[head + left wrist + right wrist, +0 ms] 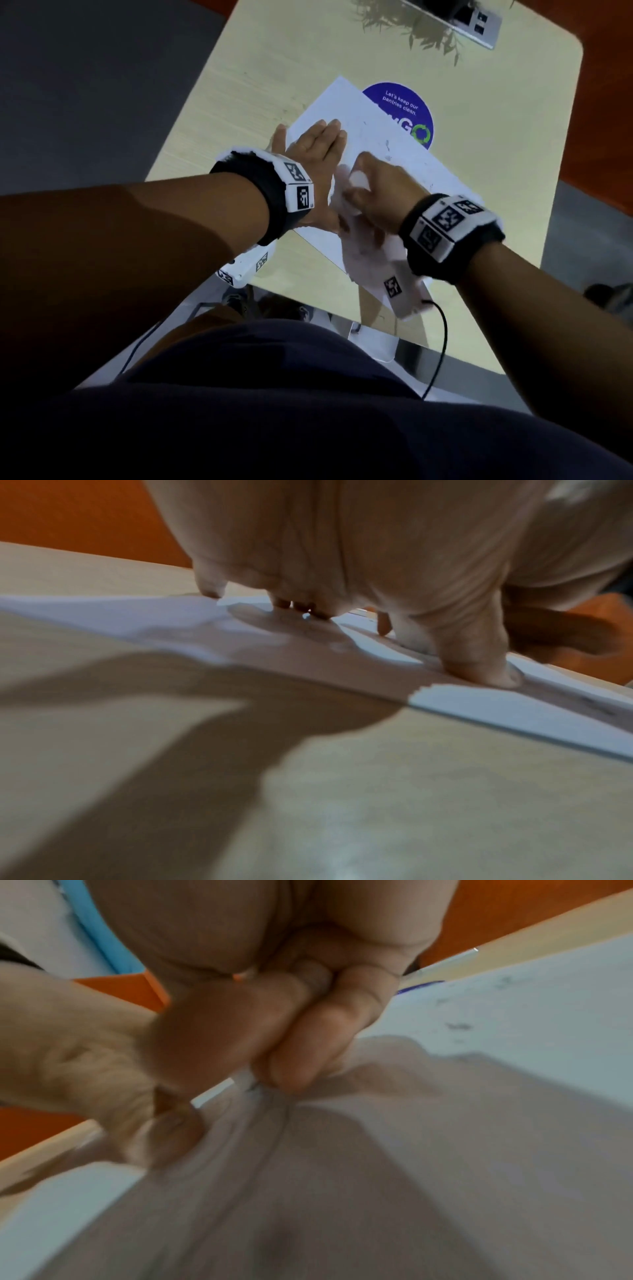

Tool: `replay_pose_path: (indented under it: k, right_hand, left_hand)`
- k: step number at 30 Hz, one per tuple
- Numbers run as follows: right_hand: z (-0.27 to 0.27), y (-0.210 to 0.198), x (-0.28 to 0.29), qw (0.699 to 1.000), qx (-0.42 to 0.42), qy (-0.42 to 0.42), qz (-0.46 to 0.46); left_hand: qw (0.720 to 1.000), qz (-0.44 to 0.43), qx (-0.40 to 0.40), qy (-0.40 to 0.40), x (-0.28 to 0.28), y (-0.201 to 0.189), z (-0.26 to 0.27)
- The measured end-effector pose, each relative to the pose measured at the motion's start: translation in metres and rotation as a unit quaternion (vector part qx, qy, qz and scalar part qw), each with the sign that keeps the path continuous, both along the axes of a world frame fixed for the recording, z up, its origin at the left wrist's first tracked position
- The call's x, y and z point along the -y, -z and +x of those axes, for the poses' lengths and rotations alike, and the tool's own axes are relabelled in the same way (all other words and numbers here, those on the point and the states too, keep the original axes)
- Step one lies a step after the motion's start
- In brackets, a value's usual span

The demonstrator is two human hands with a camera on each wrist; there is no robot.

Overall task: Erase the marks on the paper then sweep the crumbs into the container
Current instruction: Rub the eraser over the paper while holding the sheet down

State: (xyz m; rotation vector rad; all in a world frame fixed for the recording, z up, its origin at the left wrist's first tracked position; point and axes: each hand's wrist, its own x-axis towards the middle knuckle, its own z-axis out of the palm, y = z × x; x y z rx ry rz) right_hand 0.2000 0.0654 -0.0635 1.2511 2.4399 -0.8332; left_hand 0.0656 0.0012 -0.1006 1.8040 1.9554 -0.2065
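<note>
Curled tight, the right hand (371, 192) has its thumb and fingers closed on a small white object, apparently an eraser (359, 180), whose tip meets the paper (376, 137) directly below the knuckles; motion blur hides the exact contact in the right wrist view. Just beside that grip, on the person's left, the left hand (315, 150) lies flat with straight fingers spread, holding nothing and pressing the single sheet down; in the left wrist view its fingertips (493, 676) bear on the sheet close to its near edge. Beyond the grip, farther from the person, a few dark smudges or crumbs (388, 150) dot the white surface; they are too small to count. One sheet is visible, lying askew on the table (260, 78), with its far corner overlapping one round blue sticker (407, 109). To the left of the grip the sheet's edge gives way to bare wood running to the table's left edge; past the sticker lies more bare wood. Toward the person, the sheet's near corner sits close to the table's near edge, where a white container (376, 346) shows below the tabletop. Two wrist units (445, 226) are worn, one per arm.
</note>
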Motion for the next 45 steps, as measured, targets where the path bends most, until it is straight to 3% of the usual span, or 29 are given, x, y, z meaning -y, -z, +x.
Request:
replay_pose_path:
  k: [5, 11, 14, 20, 24, 28, 33, 38, 45]
  right_hand:
    - [-0.019, -0.002, -0.023, 0.999, -0.034, 0.033, 0.014]
    - [-0.001, -0.005, -0.001, 1.000, 0.009, -0.007, -0.002]
    - [-0.021, -0.011, -0.024, 0.998, -0.032, 0.052, 0.004]
    - [0.008, -0.004, 0.002, 1.000, 0.016, -0.003, -0.003]
    - [-0.009, -0.003, -0.023, 0.998, -0.034, 0.057, 0.021]
    - [0.018, 0.001, 0.006, 0.999, 0.005, 0.041, -0.017]
    - [-0.002, -0.001, -0.021, 0.997, -0.033, 0.074, 0.015]
    - [0.022, 0.001, 0.005, 0.998, -0.007, 0.067, -0.018]
    - [0.006, 0.003, -0.013, 0.997, -0.019, 0.069, 0.025]
  left_hand:
    - [1.000, 0.015, -0.014, 0.002, -0.001, 0.000, 0.002]
    - [1.000, -0.002, -0.010, 0.000, -0.001, 0.001, 0.002]
    - [1.000, -0.003, -0.024, 0.003, -0.003, 0.001, 0.002]
    - [1.000, -0.006, -0.010, 0.000, -0.001, 0.001, 0.002]
    - [1.000, 0.000, -0.013, 0.003, -0.001, 0.002, 0.001]
    - [1.000, -0.003, -0.008, -0.001, 0.000, 0.000, 0.001]
    - [1.000, 0.004, -0.012, 0.002, -0.001, 0.003, 0.001]
    - [1.000, 0.008, -0.002, 0.005, 0.000, 0.003, 0.000]
    - [1.000, 0.005, -0.007, 0.004, -0.002, 0.005, -0.001]
